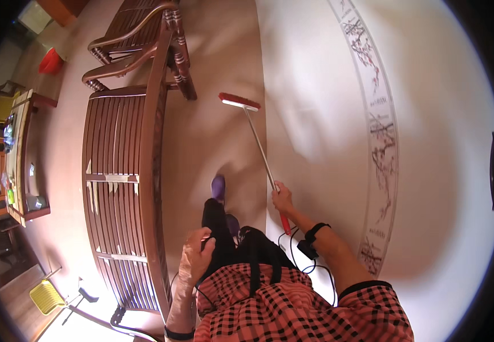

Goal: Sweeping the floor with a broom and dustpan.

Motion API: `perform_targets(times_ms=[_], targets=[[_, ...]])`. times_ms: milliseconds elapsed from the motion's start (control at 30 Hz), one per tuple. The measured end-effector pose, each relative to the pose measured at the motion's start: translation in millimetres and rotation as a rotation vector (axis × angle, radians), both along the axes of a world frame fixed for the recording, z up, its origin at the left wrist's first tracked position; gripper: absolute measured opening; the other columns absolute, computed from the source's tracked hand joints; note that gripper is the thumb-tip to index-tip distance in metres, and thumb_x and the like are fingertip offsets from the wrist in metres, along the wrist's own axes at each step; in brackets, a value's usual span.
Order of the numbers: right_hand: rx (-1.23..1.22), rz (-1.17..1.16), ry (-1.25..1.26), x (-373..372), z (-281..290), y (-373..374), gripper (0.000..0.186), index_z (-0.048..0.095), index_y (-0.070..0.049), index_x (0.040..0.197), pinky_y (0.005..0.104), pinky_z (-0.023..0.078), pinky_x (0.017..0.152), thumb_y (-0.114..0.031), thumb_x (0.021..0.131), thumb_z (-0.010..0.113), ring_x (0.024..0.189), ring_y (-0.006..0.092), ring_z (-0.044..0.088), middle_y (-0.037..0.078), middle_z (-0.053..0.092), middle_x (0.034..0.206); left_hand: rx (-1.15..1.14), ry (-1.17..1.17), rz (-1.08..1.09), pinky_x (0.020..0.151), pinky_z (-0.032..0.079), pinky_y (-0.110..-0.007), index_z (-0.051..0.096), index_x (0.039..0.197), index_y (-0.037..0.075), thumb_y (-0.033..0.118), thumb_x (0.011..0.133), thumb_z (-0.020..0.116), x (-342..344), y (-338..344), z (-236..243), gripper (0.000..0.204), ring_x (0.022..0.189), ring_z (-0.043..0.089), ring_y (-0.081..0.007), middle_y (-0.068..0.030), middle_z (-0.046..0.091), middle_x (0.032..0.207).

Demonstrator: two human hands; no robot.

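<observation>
My right hand (281,196) grips the metal pole of a broom (256,137), above its red lower grip. The broom's red and white head (239,102) rests on the brown floor near the base of the white wall (315,131). My left hand (197,251) is closed beside my left thigh; whether it holds something is hidden. A purple shoe (218,185) shows on the floor ahead, below the broom head. Black cables (310,268) hang beside my right hip.
A long slatted wooden bench (118,211) runs along my left, with wooden chairs (133,40) beyond its far end. Further left stand a table (27,154), a red tub (50,61) and a yellow dustpan (46,296). The wall closely bounds my right.
</observation>
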State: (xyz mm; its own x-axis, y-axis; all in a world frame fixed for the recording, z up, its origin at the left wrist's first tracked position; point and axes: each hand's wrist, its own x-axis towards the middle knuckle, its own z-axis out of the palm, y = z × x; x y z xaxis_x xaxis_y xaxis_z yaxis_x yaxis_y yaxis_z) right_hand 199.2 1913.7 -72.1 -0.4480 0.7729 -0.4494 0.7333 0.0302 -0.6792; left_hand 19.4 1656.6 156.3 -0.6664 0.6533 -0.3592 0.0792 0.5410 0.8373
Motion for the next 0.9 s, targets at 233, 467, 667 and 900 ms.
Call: perform_targets(times_ms=[233,467,667,900], targets=[[0.001,0.029,-0.065,-58,-16,82,0.035,0.049,-0.005,0.112,0.0328,0.043,0.055,-0.01,0.078,0.048,0.06,0.0231,0.053,0.015,0.055,0.073,0.054,-0.044,-0.076,0.071,0.046,-0.034,0.05,0.104,0.001,0.01,0.078,0.057,-67,109,-21,0.029,0.08,0.058,-0.0249,-0.0147,0.058,0.085],[-0.015,-0.018,-0.055,-151,19,169,0.034,0.051,-0.003,0.108,0.0392,0.046,0.067,-0.009,0.075,0.049,0.07,0.0312,0.059,0.022,0.058,0.079,0.105,0.129,-0.191,0.073,0.042,-0.04,0.049,0.103,0.004,0.012,0.074,0.06,-169,219,-20,0.032,0.085,0.051,-0.0345,-0.0156,0.054,0.087],[0.081,0.013,-0.014,-203,-31,242,0.036,0.046,-0.01,0.117,0.0264,0.038,0.034,-0.008,0.081,0.045,0.041,0.0119,0.045,0.005,0.049,0.056,0.172,0.133,-0.195,0.073,0.041,-0.042,0.049,0.103,0.004,0.012,0.074,0.06,-245,339,6,0.032,0.084,0.051,-0.0355,-0.0157,0.053,0.089],[0.06,-0.008,-0.047,-299,-32,319,0.033,0.049,-0.005,0.111,0.0354,0.041,0.058,-0.01,0.078,0.049,0.066,0.0258,0.052,0.016,0.055,0.076,0.206,0.248,-0.159,0.074,0.043,-0.041,0.04,0.115,0.001,0.011,0.075,0.059,-332,479,26,0.046,0.087,0.051,-0.0371,-0.0199,0.052,0.096]])
